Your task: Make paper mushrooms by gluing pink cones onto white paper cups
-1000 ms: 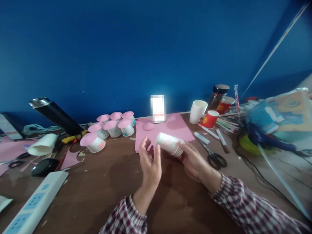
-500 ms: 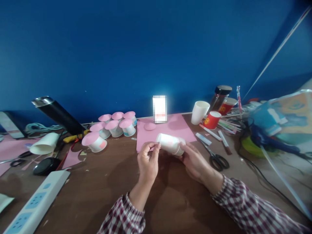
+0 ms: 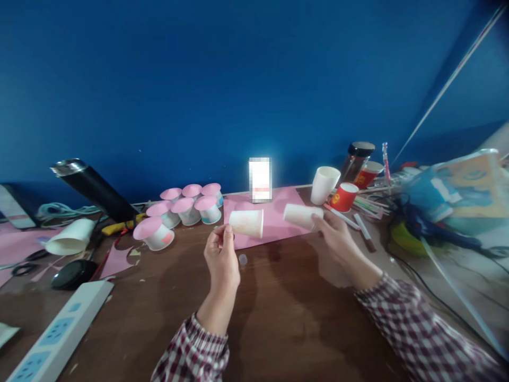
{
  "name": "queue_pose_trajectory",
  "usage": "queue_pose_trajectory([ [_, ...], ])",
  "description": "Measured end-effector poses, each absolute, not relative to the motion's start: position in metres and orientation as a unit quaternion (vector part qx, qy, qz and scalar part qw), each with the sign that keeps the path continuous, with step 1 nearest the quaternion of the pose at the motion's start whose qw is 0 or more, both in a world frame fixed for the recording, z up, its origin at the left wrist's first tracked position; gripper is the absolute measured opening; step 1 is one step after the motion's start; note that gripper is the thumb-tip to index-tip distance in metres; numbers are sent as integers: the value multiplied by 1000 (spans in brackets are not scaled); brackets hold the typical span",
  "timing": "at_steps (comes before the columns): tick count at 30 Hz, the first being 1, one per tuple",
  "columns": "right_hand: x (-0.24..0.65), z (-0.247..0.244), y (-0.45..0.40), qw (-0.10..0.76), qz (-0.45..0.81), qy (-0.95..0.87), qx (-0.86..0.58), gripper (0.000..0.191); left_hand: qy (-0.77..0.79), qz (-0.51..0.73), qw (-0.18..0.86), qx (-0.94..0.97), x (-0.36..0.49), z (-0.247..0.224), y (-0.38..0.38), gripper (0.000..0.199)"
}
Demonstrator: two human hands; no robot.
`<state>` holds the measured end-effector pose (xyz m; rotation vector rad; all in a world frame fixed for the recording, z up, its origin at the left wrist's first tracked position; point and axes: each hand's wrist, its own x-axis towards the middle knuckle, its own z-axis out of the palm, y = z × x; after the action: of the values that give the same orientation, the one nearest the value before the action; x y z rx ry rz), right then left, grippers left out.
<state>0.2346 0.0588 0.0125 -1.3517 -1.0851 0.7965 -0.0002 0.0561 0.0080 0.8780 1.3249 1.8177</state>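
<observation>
My left hand point(image 3: 222, 254) pinches the base of a white paper cup point(image 3: 247, 223), which lies sideways in the air with its mouth to the right. Blurred a little, my right hand point(image 3: 336, 233) is closed on another white cup or stack of cups point(image 3: 300, 216), also tilted on its side. A gap separates the two. Beneath them lies a pink sheet point(image 3: 274, 234) on the brown table. Several cups topped with pink paper discs point(image 3: 153, 233) stand in a group to the left. A small pale round object point(image 3: 243, 259) is on the table between my hands.
A power strip point(image 3: 59, 329), a black flask point(image 3: 95, 188) and a cup on its side point(image 3: 71, 237) are at left. On the right are a white cup point(image 3: 325, 185), a red cup point(image 3: 344, 197), a dark-lidded jar point(image 3: 358, 162), a marker point(image 3: 365, 232) and a blue bag point(image 3: 449, 185).
The held cups have come apart: my left hand has moved left with one cup, my right hand right with the rest. The small round object now shows; the scissors are hidden.
</observation>
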Motion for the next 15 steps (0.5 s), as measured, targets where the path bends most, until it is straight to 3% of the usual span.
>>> queue_pose_trajectory([
  [11, 277, 28, 82, 433, 184, -551, -689, 36, 524, 693, 344, 357, 6, 5, 54, 32],
  [15, 283, 39, 70, 295, 66, -616, -728, 54, 530, 686, 344, 361, 5, 4, 55, 32],
])
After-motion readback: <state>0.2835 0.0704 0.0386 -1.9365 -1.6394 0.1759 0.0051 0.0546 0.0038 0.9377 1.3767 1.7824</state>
